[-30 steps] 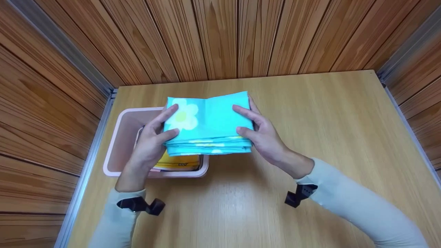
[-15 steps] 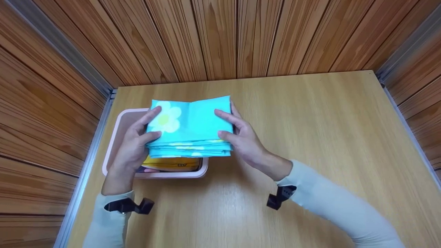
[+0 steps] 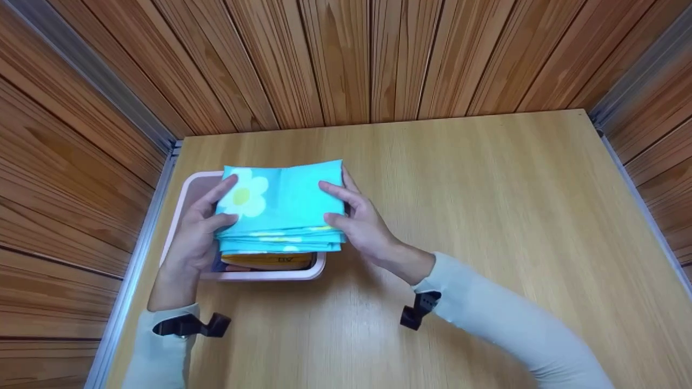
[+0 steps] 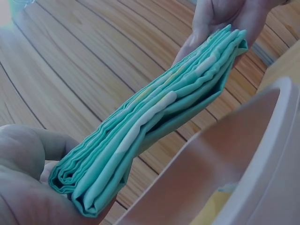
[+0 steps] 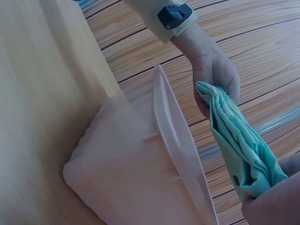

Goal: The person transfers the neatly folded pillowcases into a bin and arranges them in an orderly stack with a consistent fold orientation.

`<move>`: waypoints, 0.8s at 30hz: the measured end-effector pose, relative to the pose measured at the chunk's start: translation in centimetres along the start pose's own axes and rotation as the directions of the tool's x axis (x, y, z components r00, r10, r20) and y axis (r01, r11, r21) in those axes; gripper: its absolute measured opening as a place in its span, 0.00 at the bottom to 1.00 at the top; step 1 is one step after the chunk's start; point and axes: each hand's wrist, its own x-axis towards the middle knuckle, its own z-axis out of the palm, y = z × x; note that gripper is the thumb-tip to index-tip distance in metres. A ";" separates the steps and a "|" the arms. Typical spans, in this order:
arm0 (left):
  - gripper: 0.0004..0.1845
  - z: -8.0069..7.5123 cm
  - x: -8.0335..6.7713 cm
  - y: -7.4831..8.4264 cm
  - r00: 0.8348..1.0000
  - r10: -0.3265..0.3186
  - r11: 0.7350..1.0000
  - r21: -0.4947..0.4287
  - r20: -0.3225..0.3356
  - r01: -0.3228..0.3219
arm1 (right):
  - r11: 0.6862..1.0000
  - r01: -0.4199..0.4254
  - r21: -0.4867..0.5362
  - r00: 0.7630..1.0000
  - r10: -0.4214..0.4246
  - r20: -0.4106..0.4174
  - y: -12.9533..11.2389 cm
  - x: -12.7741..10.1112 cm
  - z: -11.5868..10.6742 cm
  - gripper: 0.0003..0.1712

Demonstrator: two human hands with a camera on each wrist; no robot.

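Note:
A folded turquoise cloth point(image 3: 292, 200) with a white flower print is held level between both hands, above the pink plastic bin point(image 3: 270, 275). My left hand point(image 3: 194, 232) grips its left edge, thumb and forefinger on top and the other fingers beneath. On the opposite edge, my right hand point(image 3: 373, 227) pinches it the same way. Many stacked layers of the folded cloth point(image 4: 140, 126) show along its near side in the left wrist view. Inside the bin lies a yellow folded item point(image 3: 270, 261) with dark lettering, mostly hidden under the cloth.
The bin stands on a wooden table point(image 3: 465, 189), toward its left side. Wood-plank walls point(image 3: 346, 59) rise behind and at both sides, with metal rails point(image 3: 157, 216) along the table's edges.
Both hands have carried the folded cloth leftward and slightly toward the person, so it now covers more of the bin. The bin has stayed in place.

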 end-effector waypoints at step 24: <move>0.36 -4.1 0.1 -1.4 0.996 -0.077 0.996 0.043 -0.041 0.079 | 0.995 -0.094 -0.032 0.994 0.096 0.048 1.8 1.7 2.5 0.32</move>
